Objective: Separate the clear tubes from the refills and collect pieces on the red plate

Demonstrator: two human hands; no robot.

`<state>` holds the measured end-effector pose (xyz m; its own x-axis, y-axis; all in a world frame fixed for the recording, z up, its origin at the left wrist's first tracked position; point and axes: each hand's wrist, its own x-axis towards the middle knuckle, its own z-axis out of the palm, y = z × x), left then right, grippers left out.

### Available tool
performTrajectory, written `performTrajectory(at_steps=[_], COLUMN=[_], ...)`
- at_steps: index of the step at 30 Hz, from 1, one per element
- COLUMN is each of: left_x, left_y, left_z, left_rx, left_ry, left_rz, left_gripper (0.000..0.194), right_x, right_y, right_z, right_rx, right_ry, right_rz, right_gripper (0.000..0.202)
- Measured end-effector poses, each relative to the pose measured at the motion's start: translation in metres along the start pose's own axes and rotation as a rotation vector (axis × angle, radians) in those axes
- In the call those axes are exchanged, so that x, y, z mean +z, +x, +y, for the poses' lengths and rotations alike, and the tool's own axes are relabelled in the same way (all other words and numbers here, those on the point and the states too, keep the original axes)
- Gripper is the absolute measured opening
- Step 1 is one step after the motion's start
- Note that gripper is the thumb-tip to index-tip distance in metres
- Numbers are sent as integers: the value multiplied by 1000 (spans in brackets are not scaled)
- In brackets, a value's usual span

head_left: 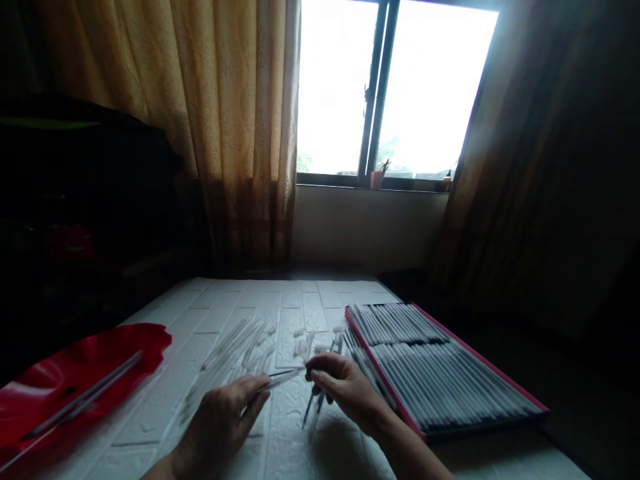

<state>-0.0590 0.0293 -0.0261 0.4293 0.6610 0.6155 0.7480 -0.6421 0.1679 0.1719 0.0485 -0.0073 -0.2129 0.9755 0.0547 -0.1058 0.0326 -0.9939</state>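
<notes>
My left hand [227, 408] pinches a thin, dark pen-like stick with a clear sleeve [286, 376], its tip pointing right. Close to that tip, my right hand [343, 383] is closed, thumb against fingers. What lies in its pinch is too small to make out. Thin dark sticks [308, 408] show under and beyond the right hand; whether it holds them I cannot tell. Long clear tubes [235, 343] lie in a loose bunch beyond my left hand. Small clear pieces [300, 345], like caps, are scattered past both hands.
A red-edged box [370, 348] on the right holds packed rows of slim grey pen-like sticks [445, 380]. At left, a red wavy-rimmed dish [145, 333] carries a few long sticks [95, 392]. The white brick-patterned table [145, 413] stands before a curtained window.
</notes>
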Motion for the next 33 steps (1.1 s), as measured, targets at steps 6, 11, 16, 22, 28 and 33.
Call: performTrajectory(at_steps=[6,11,16,22,28,33], left_x=[14,28,22,8,8,8], left_y=[10,20,19,14,12,12], left_z=[25,40,30,18,12,10], left_rx=[30,23,2,15,17,2], left_ry=[52,61,47,36,90,103], left_rz=[31,21,64,15,-31,-39], left_gripper=[29,31,33,29,31,30], right_x=[-14,-34,-31,-17,-9,-7], right_y=[-3,-4,-2,-1,-2,-1], right_z=[14,21,18,23,23,18], right_rx=[-133,-180,-204,-169,-73,-36], right_ry=[30,-20,-17,7,88,46], right_rz=[3,51,94,142,102,44], right_gripper=[36,36,32,33,38,30])
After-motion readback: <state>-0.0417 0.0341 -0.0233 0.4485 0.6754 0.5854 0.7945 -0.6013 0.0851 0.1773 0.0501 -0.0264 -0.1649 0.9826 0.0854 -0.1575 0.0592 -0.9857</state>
